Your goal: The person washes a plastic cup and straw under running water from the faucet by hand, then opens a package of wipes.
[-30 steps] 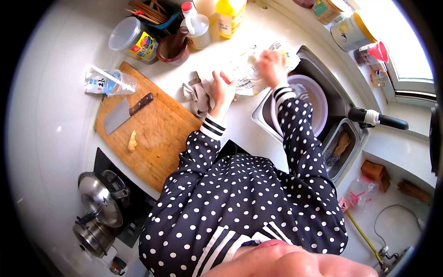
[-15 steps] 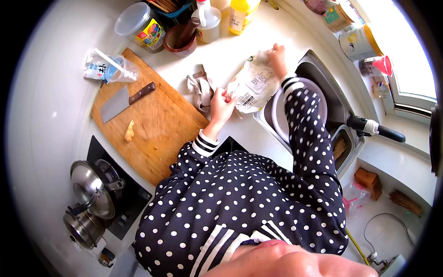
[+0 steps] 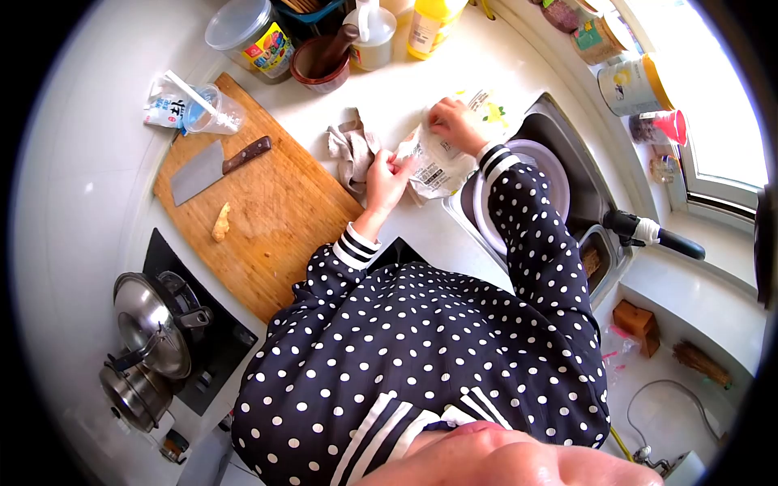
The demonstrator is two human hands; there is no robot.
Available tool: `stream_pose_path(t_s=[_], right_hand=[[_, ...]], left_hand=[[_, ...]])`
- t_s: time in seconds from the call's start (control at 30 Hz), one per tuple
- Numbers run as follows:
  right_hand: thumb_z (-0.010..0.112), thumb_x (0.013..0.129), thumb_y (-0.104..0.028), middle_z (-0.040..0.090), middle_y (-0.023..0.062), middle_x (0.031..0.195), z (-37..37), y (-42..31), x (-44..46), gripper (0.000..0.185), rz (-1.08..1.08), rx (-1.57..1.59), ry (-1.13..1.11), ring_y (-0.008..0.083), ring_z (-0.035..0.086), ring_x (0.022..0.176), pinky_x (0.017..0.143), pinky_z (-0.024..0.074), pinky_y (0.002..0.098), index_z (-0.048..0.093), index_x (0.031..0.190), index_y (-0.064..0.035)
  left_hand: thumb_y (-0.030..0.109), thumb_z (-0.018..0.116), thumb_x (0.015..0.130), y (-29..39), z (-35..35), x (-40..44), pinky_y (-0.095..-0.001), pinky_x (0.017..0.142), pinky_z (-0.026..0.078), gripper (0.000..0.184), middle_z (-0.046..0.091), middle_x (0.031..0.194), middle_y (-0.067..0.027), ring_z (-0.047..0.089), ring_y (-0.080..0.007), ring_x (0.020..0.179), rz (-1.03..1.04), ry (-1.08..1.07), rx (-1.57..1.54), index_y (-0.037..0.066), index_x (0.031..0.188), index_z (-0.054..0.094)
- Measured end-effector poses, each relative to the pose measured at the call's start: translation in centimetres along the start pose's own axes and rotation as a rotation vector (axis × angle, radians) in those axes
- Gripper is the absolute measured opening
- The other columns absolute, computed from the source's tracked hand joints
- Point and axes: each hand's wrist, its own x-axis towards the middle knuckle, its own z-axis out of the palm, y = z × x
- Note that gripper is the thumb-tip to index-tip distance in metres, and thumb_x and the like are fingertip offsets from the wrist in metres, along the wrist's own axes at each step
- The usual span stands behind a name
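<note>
A white plastic packaging bag (image 3: 442, 166) with printed text and yellow-green pictures lies crumpled on the counter beside the sink. My left hand (image 3: 386, 180) pinches its near left edge between thumb and fingers. On the bag's upper middle, my right hand (image 3: 459, 125) has its fingers curled down onto the plastic, gripping it. What the bag contains cannot be made out. Just left of my left hand is a crumpled beige cloth (image 3: 352, 150). A wooden cutting board (image 3: 275, 219) carries a cleaver (image 3: 203, 172) and a piece of ginger (image 3: 221, 223).
A sink (image 3: 587, 178) holding a white basin (image 3: 559, 174) is under my right forearm. Behind the board stand a plastic cup (image 3: 217, 113), a lidded jar (image 3: 263, 49), a brown mortar (image 3: 320, 69) and bottles (image 3: 433, 28). Pans (image 3: 154, 324) sit at the left by the stove.
My right hand has moved left and toward me, from the bag's far right corner to its upper middle. More of the bag's printed far end now shows. My left hand keeps its pinch.
</note>
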Motion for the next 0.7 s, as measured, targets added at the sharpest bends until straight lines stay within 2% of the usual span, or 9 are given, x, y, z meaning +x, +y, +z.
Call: stream_pose_path(t_s=[0.13, 0.23, 0.37, 0.43, 0.5, 0.53, 0.57, 0.63, 0.7], right_hand=[[0.059, 0.071, -0.008, 0.058, 0.0075, 0.081, 1.7, -1.4, -1.0, 0.009, -0.112, -0.093, -0.052, 0.0277, 0.058, 0.079, 0.071, 0.0477, 0.0374, 0.060, 0.079, -0.0103], [0.056, 0.072, -0.007, 0.058, 0.0118, 0.076, 0.4, 7.5, 0.8, 0.010, 0.135, -0.195, 0.134, 0.0292, 0.059, 0.073, 0.066, 0.0487, 0.0380, 0.061, 0.081, -0.0086], [0.056, 0.072, -0.010, 0.059, 0.0127, 0.076, 2.9, 1.7, 0.2, 0.017, 0.389, -0.327, -0.020, 0.0303, 0.060, 0.071, 0.061, 0.0489, 0.0387, 0.059, 0.088, -0.0087], [0.054, 0.075, -0.012, 0.059, 0.0121, 0.079, 3.2, -3.6, -1.6, 0.018, 0.035, -0.334, -0.006, 0.0299, 0.060, 0.072, 0.063, 0.0493, 0.0386, 0.059, 0.092, -0.0111], [0.052, 0.079, -0.013, 0.060, 0.0143, 0.083, 2.5, 0.4, -0.7, 0.015, 0.145, -0.475, -0.111, 0.0293, 0.061, 0.076, 0.065, 0.0497, 0.0383, 0.058, 0.092, -0.0094], [0.052, 0.078, -0.012, 0.061, 0.0143, 0.087, 3.0, 5.7, 0.1, 0.014, 0.095, -0.419, 0.089, 0.0278, 0.061, 0.077, 0.064, 0.0502, 0.0360, 0.059, 0.088, -0.0052], [0.058, 0.070, -0.008, 0.061, 0.0139, 0.077, -2.0, 1.7, 0.7, 0.009, 0.117, -0.482, 0.033, 0.0298, 0.061, 0.072, 0.066, 0.0494, 0.0383, 0.062, 0.078, -0.0051], [0.054, 0.075, -0.010, 0.063, 0.0125, 0.079, -0.8, 1.4, 1.9, 0.011, 0.511, -0.334, -0.105, 0.0269, 0.062, 0.075, 0.067, 0.0505, 0.0374, 0.061, 0.077, -0.0008], [0.054, 0.076, -0.009, 0.062, 0.0155, 0.076, 3.0, -3.9, 0.3, 0.013, 0.122, -0.825, -0.397, 0.0276, 0.063, 0.073, 0.072, 0.0495, 0.0384, 0.062, 0.079, 0.0007]], left_hand=[[0.022, 0.058, 0.086, 0.5, 0.2, -0.3, -0.0223, 0.042, 0.043, 0.026, 0.054, 0.057, -0.0027, 0.051, -0.0076, 0.046, -0.044, -0.031, -0.047, 0.002, 0.076, 0.044], [0.021, 0.058, 0.087, 0.0, -0.4, -0.4, -0.0225, 0.043, 0.044, 0.027, 0.054, 0.057, -0.0032, 0.051, -0.0081, 0.046, -0.072, -0.052, -0.111, 0.003, 0.073, 0.043], [0.018, 0.054, 0.088, 0.8, -0.5, -0.5, -0.0231, 0.043, 0.044, 0.024, 0.053, 0.056, -0.0033, 0.051, -0.0084, 0.045, -0.137, -0.036, -0.152, 0.004, 0.073, 0.043], [0.018, 0.053, 0.089, 0.4, -0.4, -0.1, -0.0233, 0.043, 0.044, 0.023, 0.053, 0.056, -0.0032, 0.051, -0.0086, 0.046, -0.131, -0.049, -0.129, 0.003, 0.073, 0.044], [0.018, 0.053, 0.088, 0.2, -0.6, -0.4, -0.0236, 0.043, 0.044, 0.023, 0.053, 0.056, -0.0032, 0.051, -0.0088, 0.045, -0.147, -0.067, -0.111, 0.003, 0.073, 0.044], [0.019, 0.053, 0.088, 0.6, -0.7, -0.1, -0.0238, 0.043, 0.044, 0.023, 0.053, 0.056, -0.0033, 0.051, -0.0090, 0.045, -0.151, -0.076, -0.111, 0.003, 0.073, 0.044], [0.019, 0.053, 0.088, 0.8, -0.9, -0.1, -0.0240, 0.043, 0.044, 0.024, 0.053, 0.056, -0.0033, 0.051, -0.0091, 0.045, -0.156, -0.084, -0.110, 0.003, 0.073, 0.044], [0.019, 0.053, 0.088, 0.4, -0.9, 0.0, -0.0243, 0.041, 0.043, 0.024, 0.053, 0.056, -0.0036, 0.051, -0.0094, 0.045, -0.137, -0.069, -0.117, 0.003, 0.072, 0.045], [0.018, 0.053, 0.088, 0.2, -0.7, -0.1, -0.0245, 0.041, 0.043, 0.024, 0.053, 0.055, -0.0037, 0.051, -0.0095, 0.044, -0.153, -0.050, -0.124, 0.003, 0.072, 0.045]])
